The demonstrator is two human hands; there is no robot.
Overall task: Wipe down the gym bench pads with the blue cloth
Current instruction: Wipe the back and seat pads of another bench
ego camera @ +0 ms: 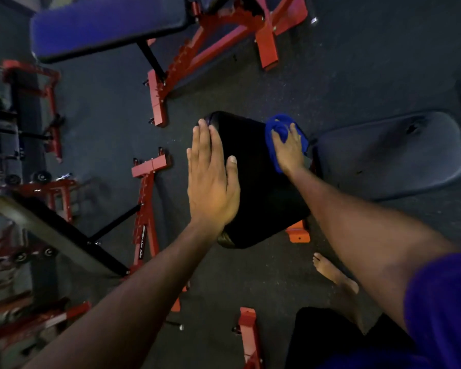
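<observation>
1. Blue cloth (274, 139) is bunched up on the far right edge of the black seat pad (258, 187), right about in the middle of my view.
2. Right hand (288, 147) sits on top of the cloth, fingers curled into it and gripping a fold, pressing it onto the pad's edge.
3. Left hand (210, 179) lies flat on the pad's left side, fingers straight and together, thumb out to the side, holding nothing.
4. Just right of the seat pad there's a longer grey back pad (391, 153), pretty scuffed, with a dark mark near its far end. The cloth isn't touching that one.
5. Orange-red frame (298, 233) pokes out from under the seat pad's near right corner.
6. Around it, from what I can see: a blue padded bench (107, 25) at top left on a red frame, another bench (56, 233) with a dark pad at lower left, and more red frame bits along the bottom.
7. Floor (357, 75) is dark rubber with light specks. A bare foot (333, 272) stands on it just near the seat pad, below the right arm, and a purple sleeve (445, 302) shows at lower right.
</observation>
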